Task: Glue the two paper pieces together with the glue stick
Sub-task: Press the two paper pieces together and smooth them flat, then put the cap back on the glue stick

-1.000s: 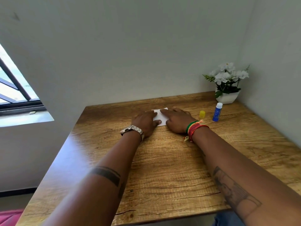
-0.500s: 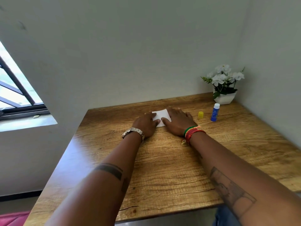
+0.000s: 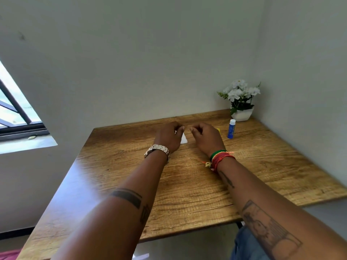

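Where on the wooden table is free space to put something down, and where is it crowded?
The wooden table is bare along its near edge between the two forearms, and on its left side toward the window. It is crowded at the far right: white paper, blue glue stick, yellow cap and white flower pot stand near both hands.

A wood-grain surface [image 3: 187, 184] fills a corner. A white paper [image 3: 184, 139] lies flat near its far middle. Right of it a blue glue stick [image 3: 231, 128] stands upright; a white flower pot [image 3: 241, 115] sits far right.
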